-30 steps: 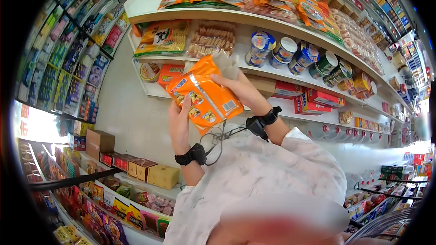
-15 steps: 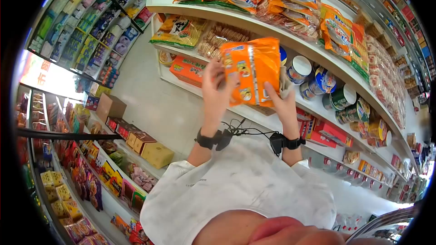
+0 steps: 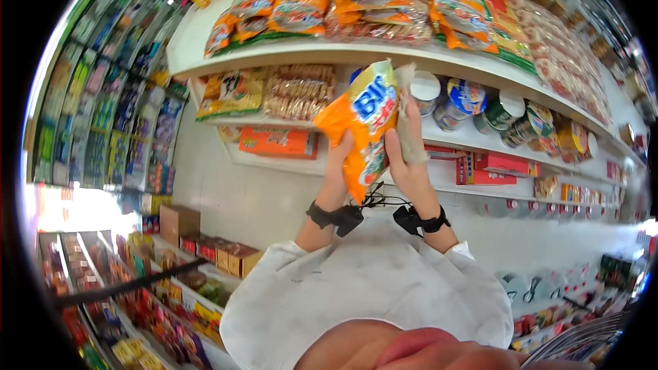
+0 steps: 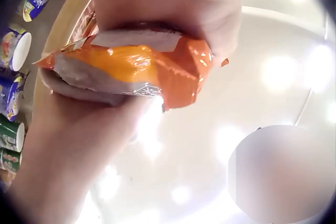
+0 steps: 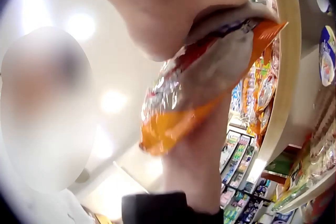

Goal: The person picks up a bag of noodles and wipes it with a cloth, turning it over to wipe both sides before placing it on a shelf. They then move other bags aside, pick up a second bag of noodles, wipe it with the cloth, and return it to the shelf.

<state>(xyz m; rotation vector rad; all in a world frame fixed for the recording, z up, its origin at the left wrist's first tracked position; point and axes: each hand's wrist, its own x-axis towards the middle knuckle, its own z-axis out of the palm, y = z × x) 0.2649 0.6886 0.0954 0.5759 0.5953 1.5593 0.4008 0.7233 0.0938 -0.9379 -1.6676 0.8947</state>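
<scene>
A shiny orange packet [image 5: 205,77] is gripped by the right hand [image 5: 181,11] at the top. The left forearm [image 5: 197,169] is partly covered by it, and a black band [image 5: 165,208] is worn there. Packaged goods [image 5: 247,166] are displayed beyond a curved shelf edge [image 5: 291,40].

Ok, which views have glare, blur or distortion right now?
Head view: fisheye bends the upper shelf, black corners, glare far left. Left wrist: white glare spots, blurred patch lower right. Right wrist: bright spots, blurred patch left, shiny highlights on the orange packet.
</scene>
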